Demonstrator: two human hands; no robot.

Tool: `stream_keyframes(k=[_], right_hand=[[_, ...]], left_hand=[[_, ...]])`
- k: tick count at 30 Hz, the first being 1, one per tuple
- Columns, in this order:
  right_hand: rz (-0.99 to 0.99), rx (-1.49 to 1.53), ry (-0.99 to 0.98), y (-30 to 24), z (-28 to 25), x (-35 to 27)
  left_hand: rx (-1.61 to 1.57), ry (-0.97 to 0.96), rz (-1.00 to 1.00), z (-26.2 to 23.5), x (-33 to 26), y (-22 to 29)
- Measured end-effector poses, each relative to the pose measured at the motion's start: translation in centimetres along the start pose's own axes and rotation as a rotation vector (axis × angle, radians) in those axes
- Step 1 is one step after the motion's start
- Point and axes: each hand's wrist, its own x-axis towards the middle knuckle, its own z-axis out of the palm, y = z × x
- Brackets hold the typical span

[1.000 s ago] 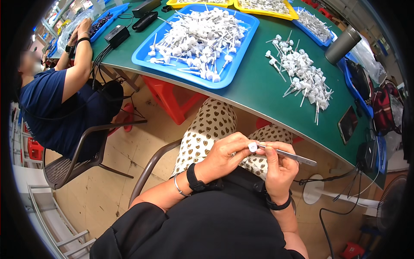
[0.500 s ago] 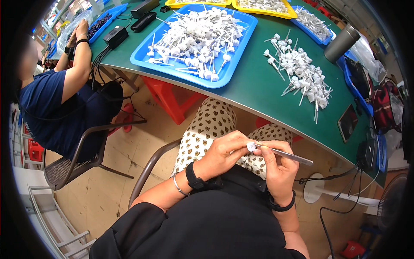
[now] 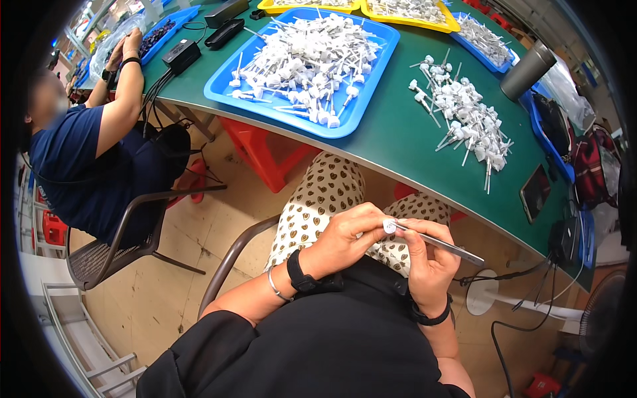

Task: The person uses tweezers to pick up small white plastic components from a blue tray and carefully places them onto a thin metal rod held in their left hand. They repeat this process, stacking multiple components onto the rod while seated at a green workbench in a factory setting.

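Over my lap, my left hand (image 3: 346,237) is closed, its thumb and fingers pinching a small white plastic part (image 3: 389,227) with a round end facing up. Beside it, my right hand (image 3: 432,265) grips slim metal tweezers (image 3: 461,251). Their blunt end sticks out to the right past the fingers, and the working tip reaches the white part. Fingers partly hide the tip, so the exact contact cannot be made out. On the table ahead, a loose pile of similar white parts with thin stems (image 3: 468,119) lies to the right of a heaped blue tray (image 3: 345,127).
The green table's edge (image 3: 398,174) runs in front of my knees. Farther back stand yellow trays (image 3: 424,25), another blue tray (image 3: 511,64) and a dark metal flask (image 3: 528,71). A phone (image 3: 535,192) lies near the right edge. Another person (image 3: 86,156) sits at left.
The tweezers' outer end has dipped slightly, and the white part's round end has turned a little. Both hands stay in nearly the same place. The whole view has shifted slightly.
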Motion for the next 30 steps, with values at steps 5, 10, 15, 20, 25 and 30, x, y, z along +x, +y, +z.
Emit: stream_keyframes(k=[5, 10, 15, 20, 25, 30], right_hand=[[0.007, -0.012, -0.014, 0.13, -0.02, -0.07], [0.046, 0.024, 0.009, 0.01, 0.17, -0.16], [0.045, 0.018, -0.015, -0.16, 0.19, -0.06], [0.036, -0.025, -0.050, -0.20, 0.06, 0.05], [0.039, -0.003, -0.035, -0.14, 0.19, 0.08], [0.041, -0.006, -0.030, -0.01, 0.18, 0.12]], left_hand=[[-0.010, 0.020, -0.002, 0.13, 0.03, 0.16], [0.027, 0.005, 0.015, -0.03, 0.04, 0.19], [0.028, 0.002, 0.016, -0.07, -0.01, 0.09], [0.031, 0.003, 0.018, -0.09, 0.03, 0.18], [0.032, -0.008, 0.009, -0.14, 0.08, 0.17], [0.024, -0.024, -0.001, -0.11, 0.06, -0.04]])
